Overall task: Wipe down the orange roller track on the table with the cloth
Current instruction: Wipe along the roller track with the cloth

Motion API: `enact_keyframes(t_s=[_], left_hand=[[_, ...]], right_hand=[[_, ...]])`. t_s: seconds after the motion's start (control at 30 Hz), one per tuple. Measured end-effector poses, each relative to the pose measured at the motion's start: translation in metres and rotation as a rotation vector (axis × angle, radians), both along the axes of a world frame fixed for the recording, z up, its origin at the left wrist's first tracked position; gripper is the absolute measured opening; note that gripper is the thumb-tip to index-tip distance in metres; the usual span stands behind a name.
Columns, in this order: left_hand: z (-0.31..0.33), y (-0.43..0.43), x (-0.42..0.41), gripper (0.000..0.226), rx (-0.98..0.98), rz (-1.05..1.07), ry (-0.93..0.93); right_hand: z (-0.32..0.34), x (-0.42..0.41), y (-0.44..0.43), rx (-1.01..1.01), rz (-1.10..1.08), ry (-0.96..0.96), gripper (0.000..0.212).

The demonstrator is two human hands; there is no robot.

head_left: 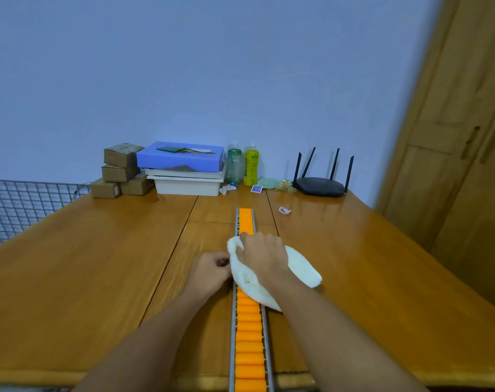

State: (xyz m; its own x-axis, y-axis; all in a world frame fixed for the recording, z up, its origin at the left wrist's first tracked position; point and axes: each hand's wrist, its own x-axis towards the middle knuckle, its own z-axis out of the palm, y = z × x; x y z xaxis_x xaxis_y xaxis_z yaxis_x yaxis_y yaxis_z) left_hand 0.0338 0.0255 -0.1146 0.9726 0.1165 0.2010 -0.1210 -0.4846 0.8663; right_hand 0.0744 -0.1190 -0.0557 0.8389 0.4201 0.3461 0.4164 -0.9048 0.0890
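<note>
An orange roller track [248, 340] in a metal frame runs down the middle of the wooden table [85, 264], from near the far end to the front edge. A white cloth [300, 268] lies bunched over the track's middle. My right hand [262, 254] presses flat on top of the cloth, fingers curled over its far edge. My left hand [211, 271] rests closed against the track's left rail beside the cloth, and it touches the cloth's edge; whether it grips the rail is hidden.
At the far edge stand several cardboard boxes [119, 171], a blue box on white trays [184, 168], two bottles [243, 165] and a black router [321, 185]. A small pink loop [284, 210] lies right of the track. A wire grid [23, 202] stands left, a wooden wardrobe [466, 137] right.
</note>
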Motion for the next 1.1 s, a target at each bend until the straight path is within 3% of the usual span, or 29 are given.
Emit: enact_keyframes(t_s=[0.27, 0.63, 1.0, 1.1], left_hand=[[0.003, -0.001, -0.004, 0.025, 0.03, 0.035, -0.001], [0.013, -0.005, -0.014, 0.034, 0.086, 0.016, 0.075], [0.022, -0.018, -0.06, 0.034, 0.177, 0.026, 0.079], [0.024, -0.021, -0.076, 0.032, 0.153, 0.016, 0.085]], right_hand=[[0.006, -0.008, -0.01, -0.096, -0.044, -0.022, 0.024], [0.006, -0.024, -0.048, -0.057, -0.157, 0.051, 0.022], [0.048, -0.064, -0.093, 0.267, -0.221, 0.052, 0.032], [0.065, -0.076, -0.088, 0.394, -0.17, 0.095, 0.024]])
